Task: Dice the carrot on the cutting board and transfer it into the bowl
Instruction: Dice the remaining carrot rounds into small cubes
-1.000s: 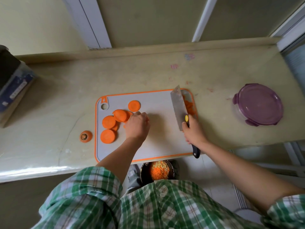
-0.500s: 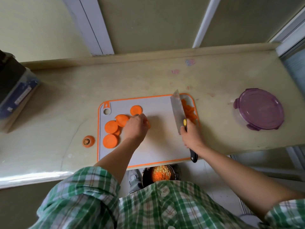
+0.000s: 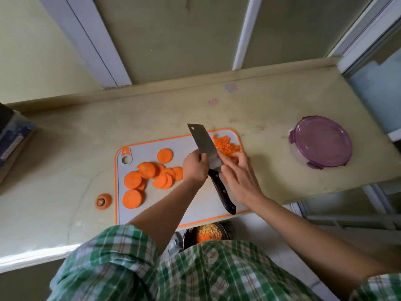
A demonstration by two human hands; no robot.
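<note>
- On the cutting board [image 3: 152, 213], in the head view, we saw round carrot slices [image 3: 149, 172] heaped at the left and diced carrot [image 3: 226, 145] pushed into the far right corner, likely to keep cutting room free.
- The left hand [image 3: 195, 168] gripped the cleaver [image 3: 201, 140] at the blade's heel. The right hand [image 3: 240, 179] lay loose, fingers on the blade — wiping off stuck bits, we judged.
- The bowl [image 3: 184, 238] sat below the counter's edge — handy for sweeping dice in.
- We could read no writing; the label on the box [image 3: 13, 137] was blurred.

Carrot slices [image 3: 149, 174] crowd the left of the cutting board [image 3: 156, 209]; bare counter [image 3: 267, 166] flanks it.
</note>
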